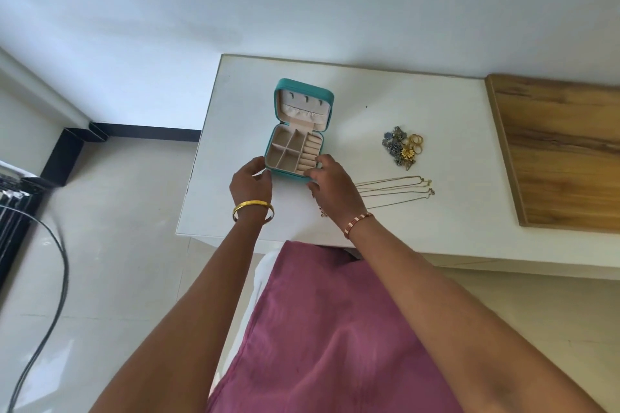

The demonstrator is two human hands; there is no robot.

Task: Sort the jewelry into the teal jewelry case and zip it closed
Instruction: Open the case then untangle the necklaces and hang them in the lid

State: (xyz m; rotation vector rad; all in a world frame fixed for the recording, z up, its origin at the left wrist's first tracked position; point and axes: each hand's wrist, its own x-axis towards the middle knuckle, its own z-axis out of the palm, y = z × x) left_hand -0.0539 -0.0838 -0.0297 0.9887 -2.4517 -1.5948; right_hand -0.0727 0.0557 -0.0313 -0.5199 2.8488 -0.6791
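White table (pixel 436 104) centre frame. Wooden board (pixel 563 151) at 3 o'clock, lying on the table's right end. Black cable (pixel 57 278) looping over pale tiled floor (pixel 110 245) at 8 o'clock. Black baseboard (pixel 147 133) along the wall, 9 o'clock.

The right hand (pixel 330 182) covered the near right corner of the teal jewelry case (pixel 297 131) and the left ends of the chains (pixel 396 189). Right of the case, the jewelry heap (pixel 402 147) was too small to sort piece from piece. The wooden board (pixel 563 151) ran off the right edge.
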